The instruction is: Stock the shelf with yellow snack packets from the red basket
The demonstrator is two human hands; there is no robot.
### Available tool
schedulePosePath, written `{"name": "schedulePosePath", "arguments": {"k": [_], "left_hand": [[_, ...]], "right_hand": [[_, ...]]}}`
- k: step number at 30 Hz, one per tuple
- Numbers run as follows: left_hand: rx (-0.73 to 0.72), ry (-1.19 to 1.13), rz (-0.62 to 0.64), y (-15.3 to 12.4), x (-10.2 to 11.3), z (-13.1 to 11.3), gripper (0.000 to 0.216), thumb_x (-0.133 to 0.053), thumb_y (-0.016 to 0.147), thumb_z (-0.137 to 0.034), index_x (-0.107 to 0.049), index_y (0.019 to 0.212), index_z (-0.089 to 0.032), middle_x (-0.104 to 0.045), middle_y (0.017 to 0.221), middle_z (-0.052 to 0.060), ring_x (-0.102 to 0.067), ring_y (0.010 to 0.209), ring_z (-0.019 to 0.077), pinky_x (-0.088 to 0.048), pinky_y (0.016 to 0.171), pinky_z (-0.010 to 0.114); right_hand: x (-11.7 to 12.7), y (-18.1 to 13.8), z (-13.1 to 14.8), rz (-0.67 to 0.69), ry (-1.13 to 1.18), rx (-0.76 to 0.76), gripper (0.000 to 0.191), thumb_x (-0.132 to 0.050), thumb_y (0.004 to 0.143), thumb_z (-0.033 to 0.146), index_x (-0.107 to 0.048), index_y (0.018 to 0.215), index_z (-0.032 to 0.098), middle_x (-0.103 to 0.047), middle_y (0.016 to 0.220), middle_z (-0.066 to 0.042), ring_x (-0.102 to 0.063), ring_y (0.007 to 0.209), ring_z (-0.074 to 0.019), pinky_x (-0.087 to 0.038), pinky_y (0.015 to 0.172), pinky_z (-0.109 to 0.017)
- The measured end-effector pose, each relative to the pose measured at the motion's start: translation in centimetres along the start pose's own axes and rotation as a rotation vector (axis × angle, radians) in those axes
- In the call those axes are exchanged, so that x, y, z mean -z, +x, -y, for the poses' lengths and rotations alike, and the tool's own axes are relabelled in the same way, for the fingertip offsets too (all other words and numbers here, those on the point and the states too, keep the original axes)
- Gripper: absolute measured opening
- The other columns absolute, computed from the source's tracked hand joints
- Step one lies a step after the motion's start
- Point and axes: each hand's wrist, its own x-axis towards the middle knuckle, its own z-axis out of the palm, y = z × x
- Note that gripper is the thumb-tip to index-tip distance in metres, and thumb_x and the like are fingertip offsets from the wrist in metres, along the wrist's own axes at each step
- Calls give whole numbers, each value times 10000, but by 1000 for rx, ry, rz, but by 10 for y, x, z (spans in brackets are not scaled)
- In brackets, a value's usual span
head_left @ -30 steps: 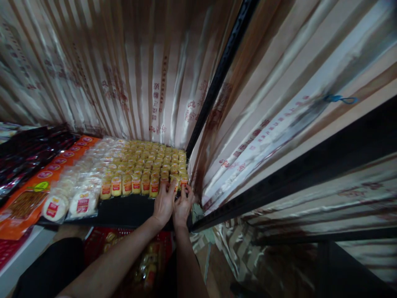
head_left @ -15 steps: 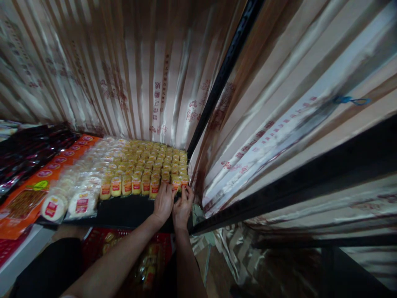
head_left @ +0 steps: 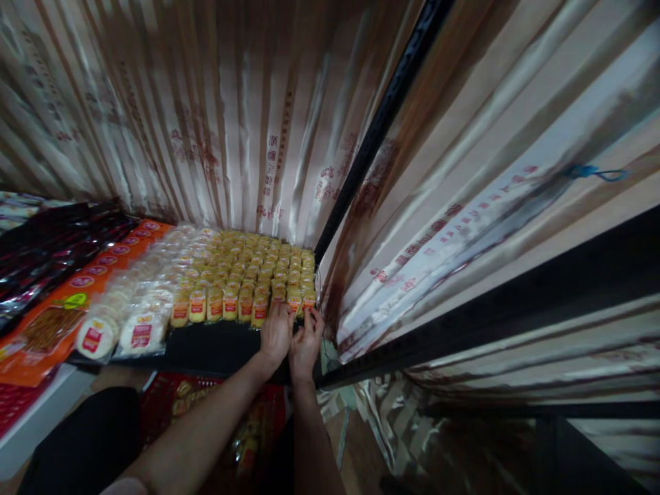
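Rows of small yellow snack packs (head_left: 245, 302) with red labels stand close together on a black shelf (head_left: 211, 347). My left hand (head_left: 277, 337) is at the front right of these rows, its fingers closed on the lower edge of a snack pack (head_left: 293, 300). Right beside it, my right hand (head_left: 306, 344) pinches the bottom of the corner snack pack (head_left: 309, 298). My fingertips partly cover both packs.
Clear bags of round white crackers (head_left: 141, 333), an orange snack bag (head_left: 56, 326) and dark shiny packets (head_left: 56, 240) lie to the left. Below is a red basket (head_left: 155, 399) with more packs. A black post (head_left: 355, 168) and pleated curtain (head_left: 232, 151) border the shelf.
The view has shifted slightly, so the shelf and curtain sit a little further right. Both hands stay at the same front right packs, with little visible movement.
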Motion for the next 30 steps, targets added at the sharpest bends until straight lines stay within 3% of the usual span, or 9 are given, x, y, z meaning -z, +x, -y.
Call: {"name": "schedulePosePath", "arguments": {"k": [9,15,20,26,30], "left_hand": [[-126,-9,-18,-7,-4,10,224,-385,920,-228,-604,945,-185,-613,921,51,-603,772,153,-482,668,246],[-173,-101,-80,-15,-2,20,257,-362,922,-210,-602,1003,-165,-615,953,68,-612,860,159,-510,775,269],[-204,-147,-136,-31,4,34,278,-364,911,-200,-552,1112,-160,-600,1018,83,-609,928,166,-516,839,294],[-135,-71,-54,-29,-1,42,387,-360,897,-181,-437,1274,-139,-526,1233,138,-586,1058,194,-509,879,305],[-101,-29,-33,-21,-8,40,402,-321,909,-187,-428,1293,-131,-502,1268,158,-589,1061,208,-517,856,311]], "right_hand": [[1,1,0,11,17,8,449,-332,810,94,-573,1187,128,-473,1181,-154,-494,1103,-215,-440,956,-420],[1,2,1,7,11,-1,375,-360,881,232,-589,1150,107,-487,1165,-166,-489,1112,-229,-443,946,-426],[2,2,4,52,122,-93,392,-451,861,342,-569,1165,123,-449,1216,-170,-509,1080,-227,-528,814,-366],[2,2,7,52,202,-139,399,-462,851,345,-538,1186,142,-438,1235,-171,-529,1036,-222,-559,751,-365],[1,2,5,57,186,-126,395,-459,855,336,-530,1192,141,-438,1230,-171,-532,1039,-220,-558,760,-359]]}}
